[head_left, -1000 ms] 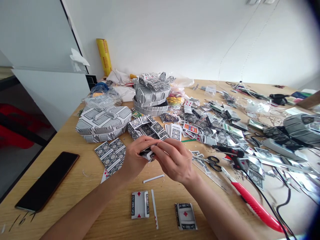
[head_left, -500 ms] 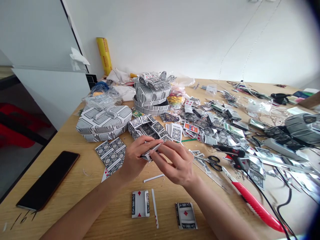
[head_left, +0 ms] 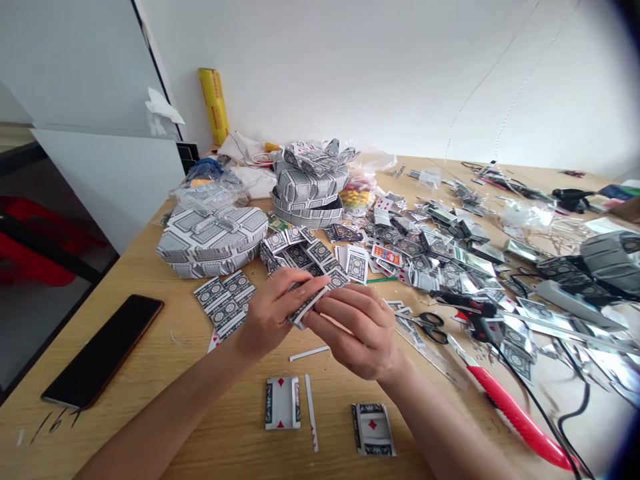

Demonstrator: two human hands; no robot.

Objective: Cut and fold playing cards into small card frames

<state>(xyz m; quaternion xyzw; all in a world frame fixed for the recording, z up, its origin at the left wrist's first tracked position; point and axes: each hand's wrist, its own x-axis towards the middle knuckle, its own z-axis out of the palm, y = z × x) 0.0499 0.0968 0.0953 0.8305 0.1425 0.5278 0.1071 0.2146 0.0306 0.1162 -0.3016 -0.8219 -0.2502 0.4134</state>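
Observation:
Between both hands, above the middle of the table, is a small folded playing-card piece (head_left: 309, 305) with a dark patterned back. My left hand (head_left: 275, 310) pinches its left side, and my right hand (head_left: 355, 327) grips its right side with curled fingers. Below them lie two folded cards, one (head_left: 283, 403) with red diamonds at its ends and one (head_left: 374, 430) with a single diamond. A thin white strip (head_left: 311, 413) rests between these cards. Behind my hands stands an open woven card box (head_left: 295, 253), with joined cards (head_left: 225, 303) to its left.
A phone (head_left: 103, 350) lies at left, near a lidded woven box (head_left: 213, 240). More woven boxes (head_left: 311, 190) are stacked behind. At right are loose cards (head_left: 440, 233), scissors (head_left: 431, 327), a glue gun (head_left: 465, 307) and a red-handled cutter (head_left: 520, 413).
The view has shifted slightly. The held card piece has tilted, showing more of its patterned side, and my right hand's fingers have curled closer around it.

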